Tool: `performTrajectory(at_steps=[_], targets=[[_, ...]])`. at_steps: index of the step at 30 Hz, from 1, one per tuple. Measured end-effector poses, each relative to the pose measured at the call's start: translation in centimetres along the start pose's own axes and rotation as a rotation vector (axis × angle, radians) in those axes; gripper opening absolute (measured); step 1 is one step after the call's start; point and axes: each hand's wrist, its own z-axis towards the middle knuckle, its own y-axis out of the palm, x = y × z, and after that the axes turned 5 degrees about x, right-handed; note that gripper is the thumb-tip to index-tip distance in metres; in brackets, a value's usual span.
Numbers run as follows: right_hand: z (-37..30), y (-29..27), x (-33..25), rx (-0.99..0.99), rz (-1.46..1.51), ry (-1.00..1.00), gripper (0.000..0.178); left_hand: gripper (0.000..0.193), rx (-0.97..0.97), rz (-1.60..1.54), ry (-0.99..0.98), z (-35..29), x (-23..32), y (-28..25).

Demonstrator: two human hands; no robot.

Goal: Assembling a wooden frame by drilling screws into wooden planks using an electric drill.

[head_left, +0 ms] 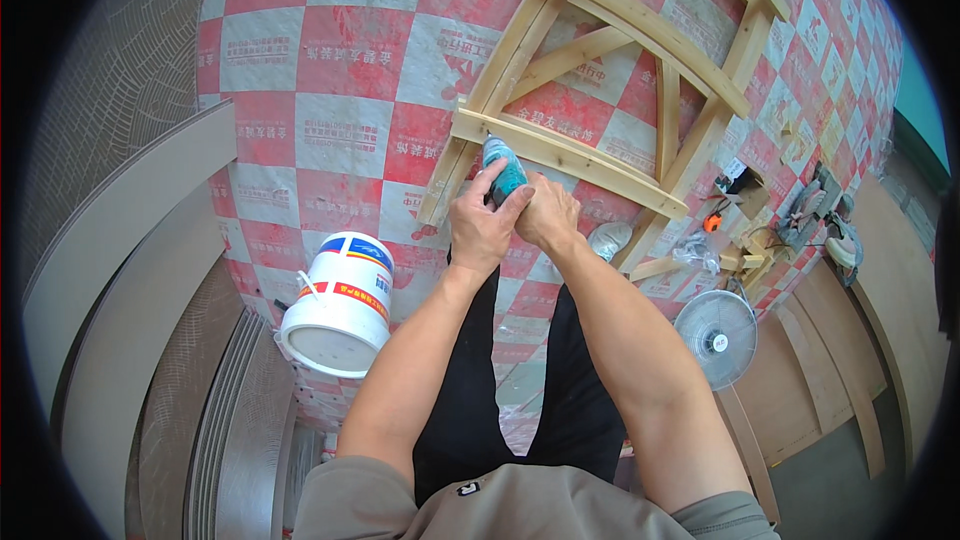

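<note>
Both my hands are closed round a teal power drill (507, 180), its dark nose pointing at the left end of a wooden crosspiece (570, 162). My left hand (478, 225) wraps its near left side, thumb across the body. On the other side my right hand (549, 210) grips it, covering the handle. The crosspiece lies across two long rails of a wooden ladder-like frame (728, 75), which has further rungs and a diagonal brace (570, 62). Whether the drill's tip touches the wood is too small to tell.
A white lidded bucket (340, 305) stands left of my legs. To the right are a fan (715, 340), an orange tape measure (712, 223), wood offcuts (757, 265) and a power tool (800, 210). Long boards (125, 200) lie at the left; a red-and-white checked sheet (345, 60) covers the floor.
</note>
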Motion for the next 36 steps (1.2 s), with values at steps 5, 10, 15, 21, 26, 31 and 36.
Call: performTrajectory(at_steps=[5, 10, 15, 21, 26, 31, 36], targets=[[0.3, 0.6, 0.1, 0.022, -0.049, -0.05, 0.033, 0.058, 0.009, -0.084, 0.007, 0.1, -1.7, -0.2], [1.0, 0.5, 0.0, 0.025, -0.078, -0.067, 0.033, 0.064, 0.1, -0.069, 0.083, 0.6, -3.0, 0.4], [1.5, 0.6, -0.1, 0.025, -0.065, -0.052, 0.031, 0.065, 0.104, -0.091, 0.083, 1.2, -3.6, 0.5], [2.6, 0.8, 0.6, 0.04, -0.11, -0.095, 0.031, 0.061, 0.036, -0.126, -0.012, 1.4, -3.6, 0.5], [3.3, 1.2, 1.5, 0.027, -0.181, -0.177, 0.033, 0.062, 0.082, -0.118, -0.018, 0.7, -4.1, 1.1], [3.3, 2.1, 2.1, 0.091, -0.045, -0.172, 0.035, 0.06, 0.058, -0.105, -0.002, 1.4, -3.8, 1.3], [2.8, 2.6, 2.2, 0.14, -0.025, -0.213, 0.046, 0.058, 0.094, -0.176, 0.025, 1.0, -4.4, 1.4]])
